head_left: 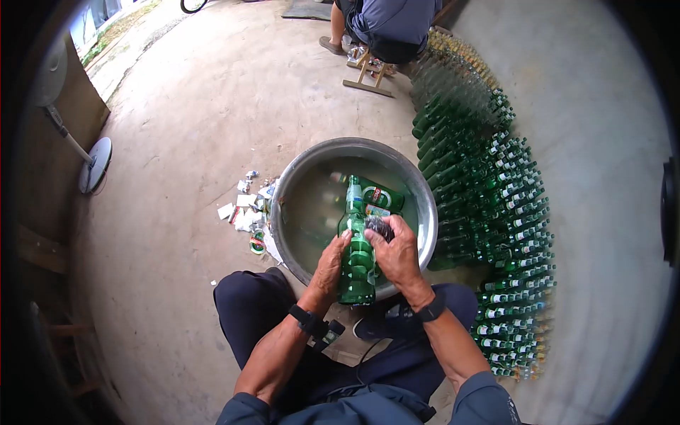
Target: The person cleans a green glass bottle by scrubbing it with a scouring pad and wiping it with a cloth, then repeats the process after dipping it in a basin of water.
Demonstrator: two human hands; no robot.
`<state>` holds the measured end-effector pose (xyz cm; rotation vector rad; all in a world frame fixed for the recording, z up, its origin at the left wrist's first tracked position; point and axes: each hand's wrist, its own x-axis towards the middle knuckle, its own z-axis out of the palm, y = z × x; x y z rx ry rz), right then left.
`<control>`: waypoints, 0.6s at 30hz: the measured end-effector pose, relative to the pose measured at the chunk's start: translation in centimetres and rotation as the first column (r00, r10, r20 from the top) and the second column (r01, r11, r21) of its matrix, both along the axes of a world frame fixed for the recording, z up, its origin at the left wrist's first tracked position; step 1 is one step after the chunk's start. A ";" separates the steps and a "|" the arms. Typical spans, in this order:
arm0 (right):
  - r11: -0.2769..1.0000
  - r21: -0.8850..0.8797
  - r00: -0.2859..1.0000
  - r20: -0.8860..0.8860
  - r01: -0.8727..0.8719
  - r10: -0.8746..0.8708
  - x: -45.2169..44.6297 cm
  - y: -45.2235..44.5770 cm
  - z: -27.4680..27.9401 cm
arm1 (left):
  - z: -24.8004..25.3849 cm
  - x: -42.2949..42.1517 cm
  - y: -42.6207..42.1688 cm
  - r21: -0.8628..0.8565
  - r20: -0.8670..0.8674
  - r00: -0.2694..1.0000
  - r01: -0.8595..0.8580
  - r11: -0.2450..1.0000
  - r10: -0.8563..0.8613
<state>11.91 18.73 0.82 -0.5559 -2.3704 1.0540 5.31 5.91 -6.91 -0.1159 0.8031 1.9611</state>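
A: And there's the green bottle (356, 263), over the near side of the metal basin (278, 234), neck pointing away from the wearer!

B: Left hand (330, 264) half-curled, cradling its left side. What about the right?

A: Right hand (399, 256) is bent tight round a dark scrubber (381, 227), right up at the bottle's right side!

B: And in the basin?

A: Cloudy water (308, 205) and labelled bottles (382, 196), just beyond the hands. Torn labels (244, 214) litter the floor to the left, massed bottles (513, 205) crowd the right!
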 end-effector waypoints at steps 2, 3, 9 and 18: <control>1.000 0.007 1.000 -0.003 -0.017 0.017 -1.9 1.3 -1.1 | 0.9 0.1 0.0 -0.010 0.004 1.000 -0.015 1.000 0.015; 0.999 0.020 0.999 -0.001 -0.034 0.034 -2.4 1.4 -1.0 | 1.0 -0.1 -0.2 -0.026 0.000 1.000 -0.016 1.000 0.016; 0.992 0.092 0.994 -0.061 -0.088 0.094 1.2 -2.6 0.2 | 1.9 -1.1 -0.6 0.000 -0.011 0.998 -0.062 0.998 0.062; 0.967 0.253 0.998 -0.053 -0.009 0.023 -1.4 -0.3 0.1 | -2.6 0.4 0.5 -0.153 -0.402 0.915 -0.067 0.986 0.000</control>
